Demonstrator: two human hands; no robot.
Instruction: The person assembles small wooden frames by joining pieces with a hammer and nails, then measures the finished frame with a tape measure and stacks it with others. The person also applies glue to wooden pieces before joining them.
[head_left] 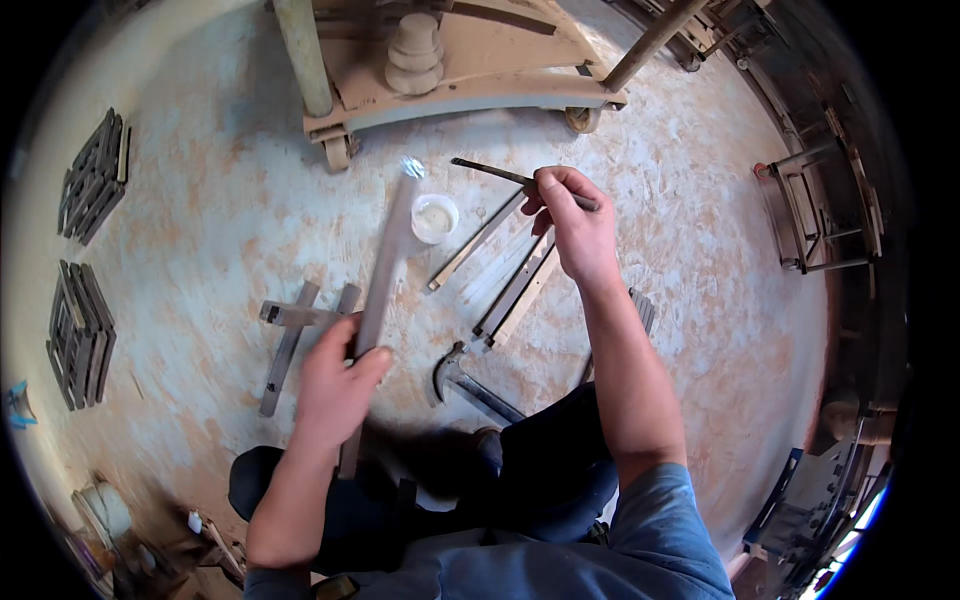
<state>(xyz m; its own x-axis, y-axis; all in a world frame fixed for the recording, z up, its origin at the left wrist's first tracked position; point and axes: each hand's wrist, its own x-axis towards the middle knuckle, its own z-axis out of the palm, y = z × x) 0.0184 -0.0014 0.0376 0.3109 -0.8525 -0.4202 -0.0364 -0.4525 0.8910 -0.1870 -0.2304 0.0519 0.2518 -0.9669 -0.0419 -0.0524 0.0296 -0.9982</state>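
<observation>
My left hand is closed around a long, narrow wooden slat, which stands tilted with its far end up. A shiny spot shows near that far end. A thin dark stick, like a slim brush, is pinched in my right hand, its tip toward the slat's far end. Between the two, a small white cup with pale stuff in it sits on the floor. Crossed wooden pieces lie beside my left hand; whether they join the slat I cannot tell. Below the cup rests a claw hammer.
Several wooden strips lie on the floor under my right hand. At the far left are stacks of slatted wooden frames. A wheeled wooden cart stands ahead, and a rack is at the right. My knees are close below the hammer.
</observation>
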